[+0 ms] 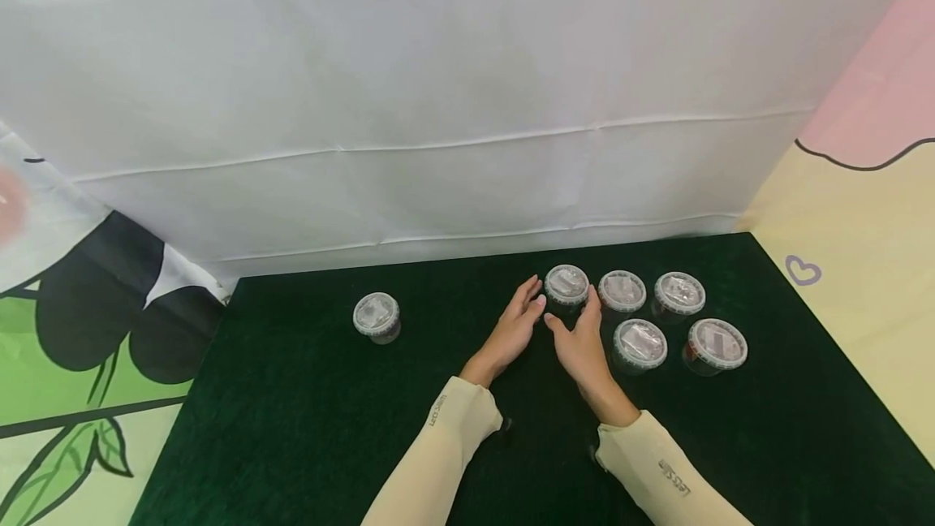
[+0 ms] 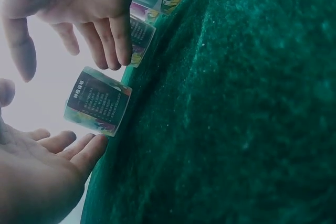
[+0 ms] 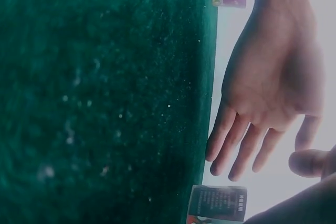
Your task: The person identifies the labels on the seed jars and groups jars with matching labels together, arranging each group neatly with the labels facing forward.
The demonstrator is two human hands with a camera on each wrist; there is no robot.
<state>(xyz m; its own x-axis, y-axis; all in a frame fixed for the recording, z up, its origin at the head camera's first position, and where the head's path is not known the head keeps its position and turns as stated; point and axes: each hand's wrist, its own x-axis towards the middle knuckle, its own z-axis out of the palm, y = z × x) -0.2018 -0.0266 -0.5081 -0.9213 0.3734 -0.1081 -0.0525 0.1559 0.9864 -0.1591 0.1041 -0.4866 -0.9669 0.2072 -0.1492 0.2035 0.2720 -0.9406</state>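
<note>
Dark green tabletop (image 1: 292,428), creased white backdrop (image 1: 438,79), purple heart (image 1: 803,269) printed on yellow panel (image 1: 862,307)

Curtained booth-like corner (room type unclear), green-covered table (image 1: 307,428), white cloth (image 1: 438,88) behind the surface's far edge, cartoon-printed sheets (image 1: 847,226) past its side edges

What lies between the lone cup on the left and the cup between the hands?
In the head view, a bare stretch of green cloth, then the left hand, next to the cup between the hands.

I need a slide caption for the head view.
Left hand and right hand flank one of six cups on a green table.
</note>
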